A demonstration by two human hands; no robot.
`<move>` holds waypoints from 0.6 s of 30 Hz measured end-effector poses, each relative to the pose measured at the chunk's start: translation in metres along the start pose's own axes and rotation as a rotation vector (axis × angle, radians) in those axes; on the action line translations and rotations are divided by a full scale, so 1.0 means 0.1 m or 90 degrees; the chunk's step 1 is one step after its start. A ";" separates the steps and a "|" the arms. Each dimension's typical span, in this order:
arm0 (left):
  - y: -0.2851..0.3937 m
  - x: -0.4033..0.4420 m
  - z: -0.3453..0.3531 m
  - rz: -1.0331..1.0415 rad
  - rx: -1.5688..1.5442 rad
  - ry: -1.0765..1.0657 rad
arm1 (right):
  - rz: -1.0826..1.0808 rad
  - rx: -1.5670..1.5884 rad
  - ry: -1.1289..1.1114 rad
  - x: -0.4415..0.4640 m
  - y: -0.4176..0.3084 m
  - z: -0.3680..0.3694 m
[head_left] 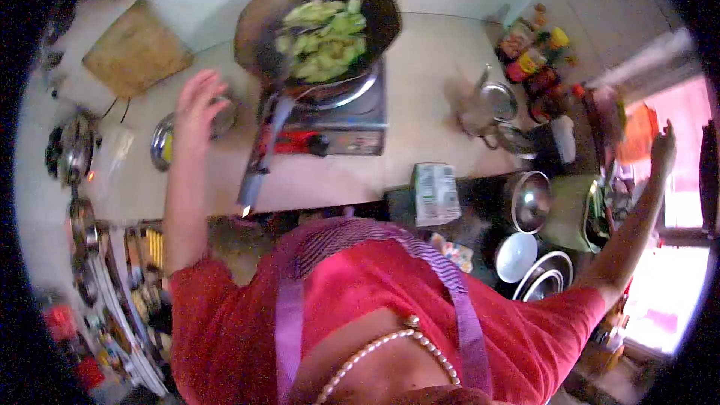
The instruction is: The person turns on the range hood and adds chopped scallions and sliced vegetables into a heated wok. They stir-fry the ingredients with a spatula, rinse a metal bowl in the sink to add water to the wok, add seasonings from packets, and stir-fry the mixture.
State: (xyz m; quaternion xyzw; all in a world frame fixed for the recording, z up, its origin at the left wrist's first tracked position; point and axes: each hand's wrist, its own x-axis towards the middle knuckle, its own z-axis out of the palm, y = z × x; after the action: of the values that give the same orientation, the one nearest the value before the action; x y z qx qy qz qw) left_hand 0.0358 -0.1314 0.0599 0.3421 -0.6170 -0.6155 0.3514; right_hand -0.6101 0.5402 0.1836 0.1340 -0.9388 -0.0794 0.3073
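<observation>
My left hand (pixel 201 101) is raised over the counter to the left of the wok, its fingers apart and holding nothing. Below and beside it sit shiny metal dishes (pixel 161 144), partly hidden by the hand and forearm. The wok (pixel 255 11) rests on a portable stove (pixel 349 124) and holds pale green sliced vegetables (pixel 322 41). A long-handled utensil (pixel 271 142) leans in the wok, its handle pointing toward me. Far to the right, my right hand (pixel 663 146) reaches out near an orange packet (pixel 637 133) by the window. Blur hides whether its fingers touch the packet.
A wooden board (pixel 139 49) leans against the wall at the left. Bottles and jars (pixel 536 64) fill the back right corner, with metal pots (pixel 480 109) before them. A carton (pixel 436 195) stands at the counter's front edge. Bowls and lids (pixel 531 202) are stacked below right.
</observation>
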 end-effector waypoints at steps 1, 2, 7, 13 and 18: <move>0.00 -0.03 0.06 -0.013 0.054 -0.011 | -0.058 0.256 -0.037 -0.14 -0.72 -0.52; -0.15 -0.02 0.00 -0.032 0.062 -0.027 | -0.179 0.549 -0.074 -0.22 -1.23 -0.66; -0.36 -0.21 0.01 -0.048 0.095 -0.112 | -0.200 0.958 -0.617 -1.93 -4.51 -2.44; -0.47 -0.66 -0.06 -0.137 -0.003 -0.254 | -0.733 0.741 -0.609 -2.94 -6.09 -2.47; -0.70 -0.84 -0.06 -0.275 -0.428 -0.404 | -0.427 0.698 -0.898 -2.95 -6.18 -2.44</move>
State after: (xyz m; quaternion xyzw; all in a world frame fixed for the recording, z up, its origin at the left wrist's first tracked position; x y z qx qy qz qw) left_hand 0.0839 -0.0638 -0.0109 0.1262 -0.3764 -0.9121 0.1019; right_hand -0.1101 0.0246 0.0717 0.4427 -0.7269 0.2255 -0.4741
